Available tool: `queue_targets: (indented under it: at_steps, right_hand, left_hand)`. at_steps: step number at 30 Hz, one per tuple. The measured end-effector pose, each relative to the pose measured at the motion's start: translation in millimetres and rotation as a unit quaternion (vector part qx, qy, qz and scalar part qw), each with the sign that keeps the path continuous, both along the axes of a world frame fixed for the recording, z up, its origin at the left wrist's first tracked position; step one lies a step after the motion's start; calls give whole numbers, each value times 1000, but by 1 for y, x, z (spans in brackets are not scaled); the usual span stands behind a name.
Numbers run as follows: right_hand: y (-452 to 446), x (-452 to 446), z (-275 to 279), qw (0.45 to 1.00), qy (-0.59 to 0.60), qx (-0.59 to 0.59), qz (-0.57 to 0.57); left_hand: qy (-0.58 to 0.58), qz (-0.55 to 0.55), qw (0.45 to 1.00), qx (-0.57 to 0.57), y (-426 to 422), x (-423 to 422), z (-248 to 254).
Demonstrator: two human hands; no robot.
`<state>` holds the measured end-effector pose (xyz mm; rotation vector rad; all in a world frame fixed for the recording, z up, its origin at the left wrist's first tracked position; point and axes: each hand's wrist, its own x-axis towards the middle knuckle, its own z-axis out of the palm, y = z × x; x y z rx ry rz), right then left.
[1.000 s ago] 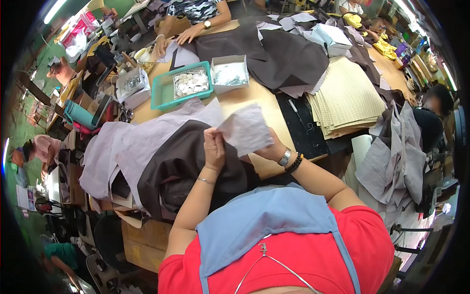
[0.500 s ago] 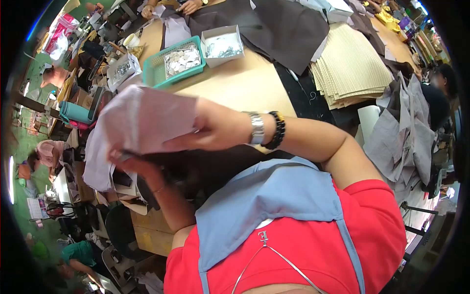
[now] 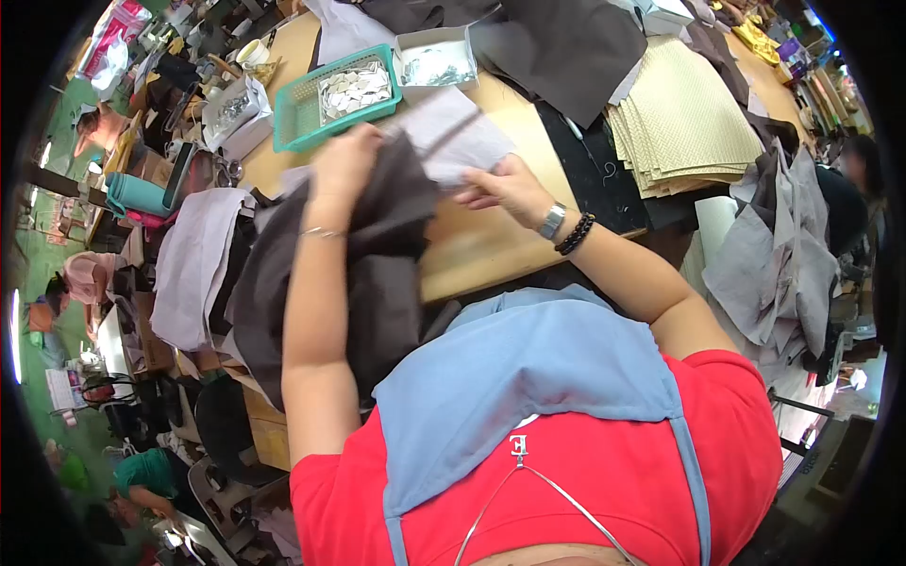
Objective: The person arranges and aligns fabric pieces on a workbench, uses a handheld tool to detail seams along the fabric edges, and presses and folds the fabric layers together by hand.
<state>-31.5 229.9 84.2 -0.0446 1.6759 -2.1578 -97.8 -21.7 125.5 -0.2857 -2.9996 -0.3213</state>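
My left hand (image 3: 344, 162) is closed on the upper edge of a dark brown cloth piece (image 3: 377, 274), which hangs down past my forearm toward my lap. With its fingers pinched, my right hand (image 3: 512, 193) grips the near edge of a pale lilac-grey cloth piece (image 3: 453, 137) crossed by a dark stripe. This pale piece is blurred and meets the brown cloth; I cannot tell whether they are joined. Both hands are above the wooden table (image 3: 472, 259), just in front of a green plastic basket (image 3: 288, 123) of small white pieces.
A white box (image 3: 437, 58) of small glinting parts stands beside the basket. Stacked cream textured sheets (image 3: 684, 118) lie to the right, past a black strip (image 3: 566, 151). More pale cloth (image 3: 203, 255) drapes at left; grey cloth (image 3: 779, 255) hangs at right.
My left hand has risen from low left to near the basket, lifting the brown cloth into view. My right hand has moved right. The pale cloth has swung from the left to between my hands.
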Motion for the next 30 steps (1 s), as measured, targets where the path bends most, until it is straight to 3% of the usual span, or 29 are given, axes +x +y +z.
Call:
queue_targets:
  at_steps: [1,3,6,9,11,13,15,17,19,22,25,29,30]
  right_hand:
    - [16,-4,-22,998,3,54,-30]
    - [39,-9,-46,987,8,149,-66]
    - [61,-10,-55,965,30,244,-92]
    - [70,-11,-50,966,40,224,-123]
    - [71,-15,-48,963,13,247,-110]
    - [73,-21,-56,956,-12,276,-103]
    - [74,-16,-50,954,30,285,-94]
    - [68,-4,-39,933,103,319,-130]
    - [69,-2,-41,900,151,388,-126]
    - [69,2,-34,876,193,422,-130]
    - [73,2,-35,869,215,421,-150]
    - [86,-11,-39,841,252,445,-176]
    - [90,-14,-42,836,256,452,-178]
  left_hand:
    - [25,-73,995,69,3,-17,-59]
    - [11,-62,993,103,31,-19,-98]
    - [145,-84,977,129,61,-7,-88]
    - [149,-162,974,58,76,39,-44]
    - [61,-196,978,49,72,56,-47]
    - [53,-197,974,95,58,57,-67]
    - [59,-162,942,289,43,59,-82]
    - [59,-97,844,525,34,66,-91]
    - [-20,-25,770,637,12,65,-108]
    - [-8,-59,720,691,6,65,-113]
    - [10,-88,811,578,6,69,-100]
    - [42,-72,775,626,4,68,-102]
    - [52,-42,775,628,-15,59,-126]
